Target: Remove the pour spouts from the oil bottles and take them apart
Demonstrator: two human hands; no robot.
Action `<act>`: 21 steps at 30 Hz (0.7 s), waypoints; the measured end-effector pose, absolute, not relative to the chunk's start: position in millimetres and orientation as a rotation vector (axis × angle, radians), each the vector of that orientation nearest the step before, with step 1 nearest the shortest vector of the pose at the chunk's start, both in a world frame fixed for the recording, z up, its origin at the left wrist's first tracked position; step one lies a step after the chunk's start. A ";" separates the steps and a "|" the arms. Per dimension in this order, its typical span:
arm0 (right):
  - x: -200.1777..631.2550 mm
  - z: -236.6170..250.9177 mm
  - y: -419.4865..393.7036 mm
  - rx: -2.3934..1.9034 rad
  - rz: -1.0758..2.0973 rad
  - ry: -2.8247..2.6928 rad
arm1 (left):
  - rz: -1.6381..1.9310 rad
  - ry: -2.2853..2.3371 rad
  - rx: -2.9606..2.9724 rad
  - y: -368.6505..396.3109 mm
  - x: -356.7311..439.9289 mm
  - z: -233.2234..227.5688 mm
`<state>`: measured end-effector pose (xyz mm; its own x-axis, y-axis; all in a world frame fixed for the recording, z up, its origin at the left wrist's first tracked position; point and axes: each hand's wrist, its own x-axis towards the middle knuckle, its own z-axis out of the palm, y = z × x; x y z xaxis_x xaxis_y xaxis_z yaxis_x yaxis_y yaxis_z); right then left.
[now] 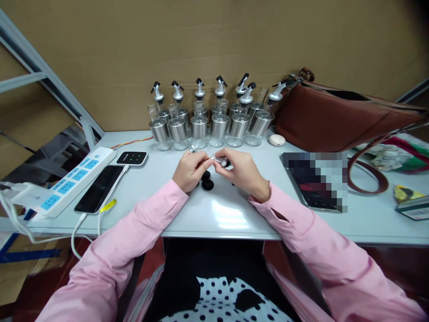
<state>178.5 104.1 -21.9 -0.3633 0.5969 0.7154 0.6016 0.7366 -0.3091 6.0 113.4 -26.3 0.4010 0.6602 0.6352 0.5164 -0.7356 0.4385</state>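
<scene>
Both sets of fingertips meet over the middle of the table, pinched together on a small silver pourer spout point(219, 160) held just above the surface. The left hand point(191, 170) curls its fingers around the left end of the spout, thumb on top; the right hand point(243, 172) closes on the right end, where the silver body shows between thumb and forefinger. Directly under the hands, on the white table point(228, 214), lie a few small black rubber stoppers point(207, 183), partly hidden by the left hand. Just beyond the hands, at the far edge against the cardboard wall, stands a row of glass bottles point(209, 125) with steel collars and pourer tops. To the right of the row lies a small white oval case point(276, 140), then a brown leather bag point(335, 118). On the left lie a black phone point(99, 188), a small black device with green lights point(132, 158) and a white power strip point(72, 179).
</scene>
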 end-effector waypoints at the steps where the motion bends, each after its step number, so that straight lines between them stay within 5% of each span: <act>1: 179.4 -21.5 104.4 -0.897 -0.023 -2.053 | 1.233 1.045 2.496 113.2 5.9 -26.8; 21: 181.7 -20.5 103.9 -0.746 0.041 -2.209 | 0.895 0.969 2.486 113.1 6.6 -24.0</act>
<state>181.7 103.9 -20.5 -0.5163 0.5249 0.6766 0.4998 0.8263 -0.2597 6.6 113.1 -24.0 0.5721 0.6947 0.4360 0.4900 -0.7158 0.4975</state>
